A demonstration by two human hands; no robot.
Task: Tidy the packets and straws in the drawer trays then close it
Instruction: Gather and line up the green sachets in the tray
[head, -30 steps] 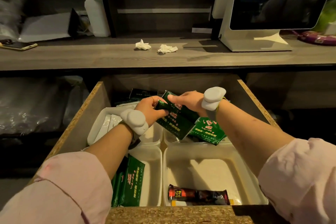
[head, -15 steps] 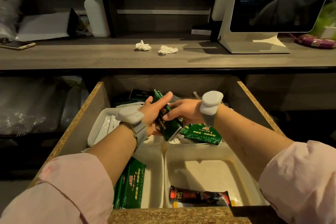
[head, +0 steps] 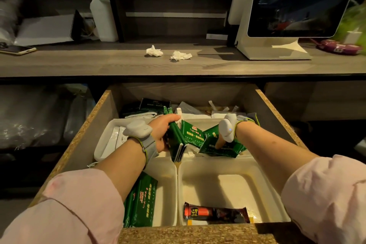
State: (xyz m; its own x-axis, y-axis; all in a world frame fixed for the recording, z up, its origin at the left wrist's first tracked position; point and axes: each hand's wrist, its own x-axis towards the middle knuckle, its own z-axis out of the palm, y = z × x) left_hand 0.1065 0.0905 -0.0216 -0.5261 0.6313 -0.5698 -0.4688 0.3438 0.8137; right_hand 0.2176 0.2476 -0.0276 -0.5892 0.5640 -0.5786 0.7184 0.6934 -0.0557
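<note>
Green packets (head: 176,137) stand edgewise, long axis front-to-back, clasped in left grip (head: 161,134); right grip (head: 219,141) unclear.

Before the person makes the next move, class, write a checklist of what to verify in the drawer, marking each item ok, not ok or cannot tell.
1. Left hand grip on the stack of green packets firm: ok.
2. Right hand holding the loose green packets: cannot tell, the wrist band hides its fingers.
3. Loose green packets squared up: not ok, they lie tilted.
4. Near right tray has room: ok, it holds only a coffee stick.
5. Drawer ready to close: not ok, both hands are inside.
</note>
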